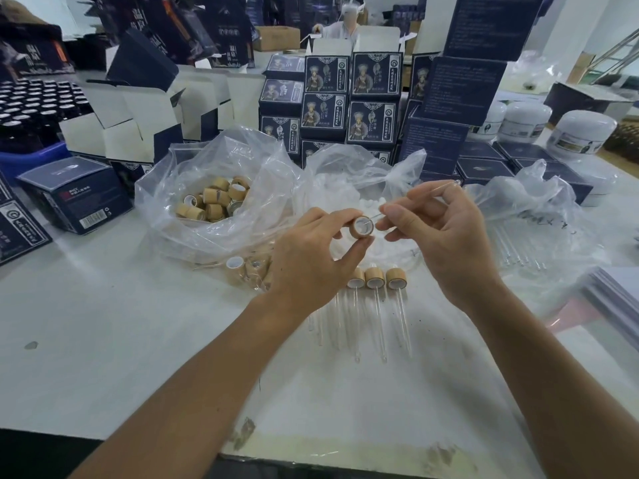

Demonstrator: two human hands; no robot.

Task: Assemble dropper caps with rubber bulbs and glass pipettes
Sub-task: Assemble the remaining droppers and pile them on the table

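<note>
The dropper cap (362, 227) in hand is held above the table (103, 323), between the two bags of parts. Working left to right:

1. A clear bag (193, 188) of loose bamboo caps (214, 200) lies open at left, within reach of the cap-holding hand. A few more caps (247, 267) lie under its near edge.

2. The left hand (311, 261) pinches the cap between thumb and fingertips, fingers curled round its wall. The open white underside is turned toward the right hand, which presents the socket for insertion.

3. The right hand (446, 236) pinches a glass pipette (415, 198) between thumb and forefinger. The near end of the pipette meets the cap opening; the far tip points up and away. Gripping close to the cap end probably gives better control of the thin glass.

4. Behind the hands, a second bag (356, 174) holds white rubber bulbs (371, 203).

5. Below the hands, finished droppers (375, 281) lie in a row, pipettes toward the person, likely to keep them from rolling and to allow counting.

6. At right, a third bag (539, 209) holds spare pipettes (518, 247).

Whether the pipette is fully seated cannot be determined.
</note>
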